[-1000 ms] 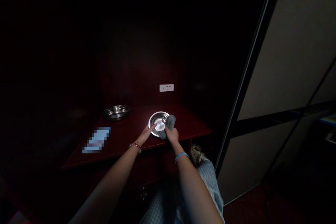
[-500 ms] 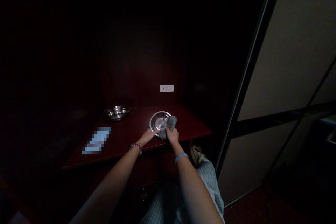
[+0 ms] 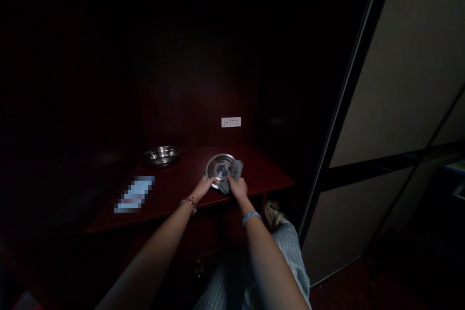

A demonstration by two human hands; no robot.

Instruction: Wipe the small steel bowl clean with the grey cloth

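A shiny round metal bowl [image 3: 213, 165] is tilted toward me just above the front part of the dark red desk. My left hand [image 3: 203, 189] grips its near left rim, thumb on the inside edge and the other fingers hidden underneath. In my right hand [image 3: 238, 188] is a grey cloth [image 3: 237, 169], closed over the bowl's right rim; part of the cloth lies inside the bowl and part hangs below the rim. The fingers under the cloth are hidden.
On the desk [image 3: 189, 174], a stack of metal bowls [image 3: 162, 156] stands at the back left. A pixelated light-blue item [image 3: 135, 194] lies nearer on the left. A white socket [image 3: 231, 122] is on the back wall. A sliding panel [image 3: 395, 68] rises at right.
The bowl has shifted slightly left in both hands. My left thumb and the cloth have moved a little along the rim; both hands keep their hold.
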